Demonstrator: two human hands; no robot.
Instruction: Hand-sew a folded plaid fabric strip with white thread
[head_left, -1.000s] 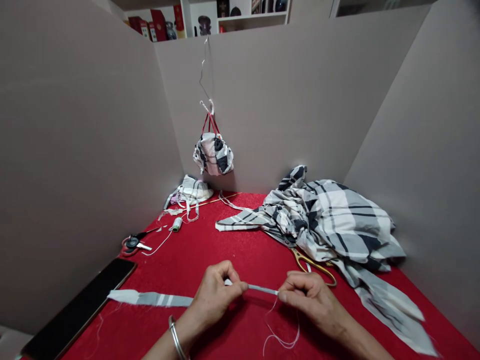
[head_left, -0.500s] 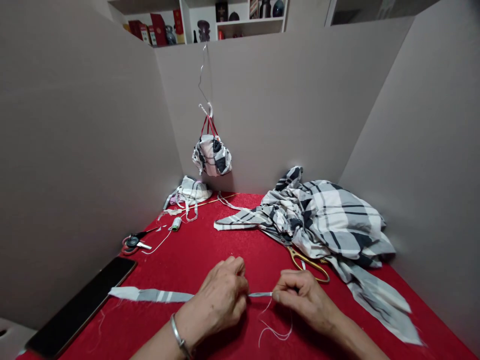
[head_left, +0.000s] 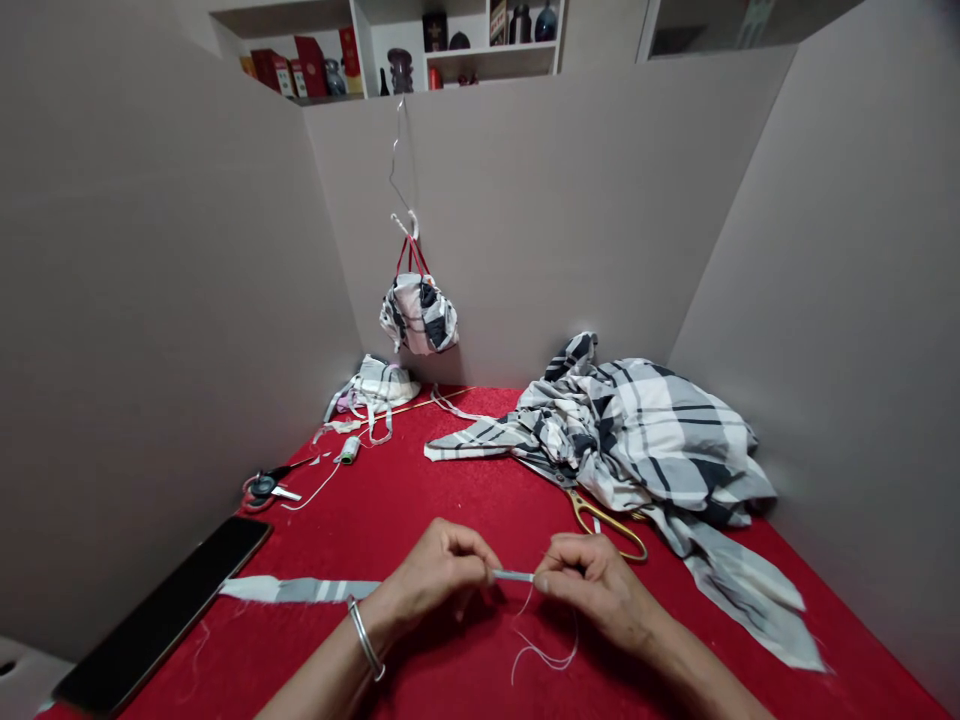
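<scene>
My left hand (head_left: 433,582) pinches a narrow grey-and-white fabric strip (head_left: 304,590) that trails left across the red table (head_left: 420,490). My right hand (head_left: 598,586) is closed on the strip's folded right end, a short length of it showing between my two hands. A loose white thread (head_left: 541,652) hangs in a loop below my right hand. A metal bangle sits on my left wrist.
A heap of black-and-white plaid cloth (head_left: 645,430) lies at the right, with gold-handled scissors (head_left: 607,518) under its edge. A phone (head_left: 161,615) lies front left, small scissors (head_left: 266,488) and a thread spool (head_left: 349,449) further back. A plaid pouch (head_left: 418,312) hangs on the back partition.
My hands have drawn closer together along the strip, so less of it shows between them. The view has tilted slightly upward.
</scene>
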